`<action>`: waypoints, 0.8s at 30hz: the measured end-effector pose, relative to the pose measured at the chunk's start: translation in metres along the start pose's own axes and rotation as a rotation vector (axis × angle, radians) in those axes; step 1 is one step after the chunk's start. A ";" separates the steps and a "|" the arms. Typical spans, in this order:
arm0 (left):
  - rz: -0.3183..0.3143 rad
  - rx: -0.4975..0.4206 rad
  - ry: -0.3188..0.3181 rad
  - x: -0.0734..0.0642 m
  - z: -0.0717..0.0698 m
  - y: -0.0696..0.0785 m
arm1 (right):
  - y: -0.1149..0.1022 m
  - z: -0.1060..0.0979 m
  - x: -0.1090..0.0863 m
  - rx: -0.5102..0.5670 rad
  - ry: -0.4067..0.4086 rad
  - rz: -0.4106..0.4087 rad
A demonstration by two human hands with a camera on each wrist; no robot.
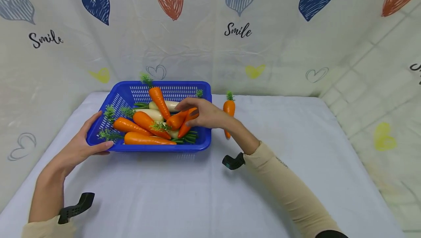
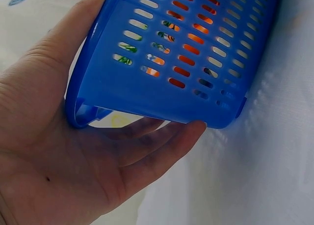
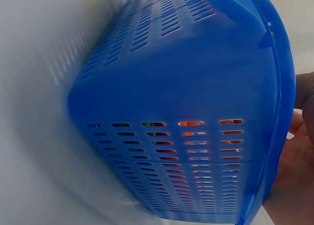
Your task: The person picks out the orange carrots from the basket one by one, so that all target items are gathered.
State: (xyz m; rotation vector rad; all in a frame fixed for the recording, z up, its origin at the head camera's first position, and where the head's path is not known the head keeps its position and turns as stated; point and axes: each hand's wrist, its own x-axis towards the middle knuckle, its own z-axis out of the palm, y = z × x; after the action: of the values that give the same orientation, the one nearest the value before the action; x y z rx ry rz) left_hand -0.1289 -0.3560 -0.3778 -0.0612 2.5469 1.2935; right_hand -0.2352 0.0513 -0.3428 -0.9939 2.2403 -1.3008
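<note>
A blue plastic basket holds several orange carrots with green tops and some white radishes. My left hand grips its left end, thumb over the front rim and fingers along the outside. In the left wrist view, that hand wraps the basket's corner. My right hand reaches over the basket's right rim, thumb and fingers apart around a carrot lying on the pile. The basket wall hides most of this hand in the right wrist view.
One carrot lies on the white tablecloth, just right of the basket and behind my right forearm. A pale curtain printed with hearts hangs along the table's back edge.
</note>
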 end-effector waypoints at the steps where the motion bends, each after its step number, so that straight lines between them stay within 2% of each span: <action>1: 0.002 -0.002 0.000 0.000 0.000 0.000 | 0.000 0.000 0.001 -0.009 -0.007 0.005; 8: 0.003 -0.005 0.000 0.000 0.001 0.000 | -0.001 0.002 0.005 -0.075 -0.060 0.026; 16: 0.004 -0.022 0.009 -0.002 0.002 0.002 | -0.003 0.007 0.011 -0.299 -0.101 0.040; 24: 0.000 -0.029 0.011 -0.002 0.002 0.002 | -0.004 0.012 0.020 -0.374 -0.103 0.083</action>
State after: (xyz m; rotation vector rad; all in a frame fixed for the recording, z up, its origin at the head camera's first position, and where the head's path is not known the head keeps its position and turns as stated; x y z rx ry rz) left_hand -0.1267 -0.3529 -0.3767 -0.0748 2.5372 1.3339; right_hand -0.2398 0.0285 -0.3448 -1.0499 2.4646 -0.7914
